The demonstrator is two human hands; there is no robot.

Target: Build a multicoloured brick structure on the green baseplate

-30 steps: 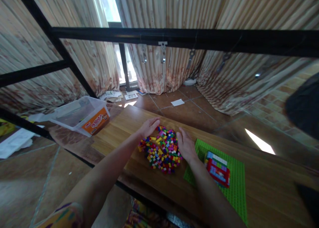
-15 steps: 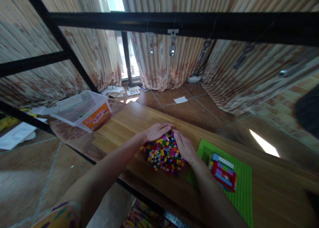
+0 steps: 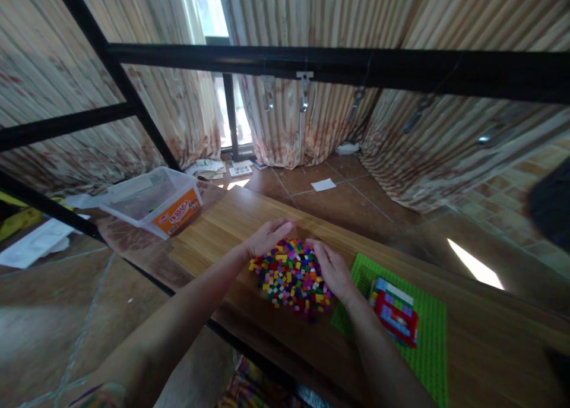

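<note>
A heap of small building bricks (image 3: 291, 277) in many colours lies on the wooden table. Along its far left edge rests my left hand (image 3: 269, 237), fingers stretched out and holding nothing. My right hand (image 3: 332, 266) lies along the right edge of the heap, its fingers extended and slightly bent, with nothing in them. A gap over the far side of the heap separates the two hands. To the right is a green baseplate (image 3: 430, 319), partly covered by my right forearm. On it sits a block of joined bricks (image 3: 396, 313) in red, blue, purple and white.
A clear plastic box (image 3: 133, 209) with an orange label stands at the table's (image 3: 231, 209) left end. A black metal bar (image 3: 312, 60) with hanging metal hooks crosses above the far side. Papers (image 3: 323, 184) lie on the tiled floor beyond, near the striped curtains.
My hands have moved apart; earlier their fingertips met at the far side of the heap. The left hand has shifted left, uncovering more bricks. The camera view has tilted slightly.
</note>
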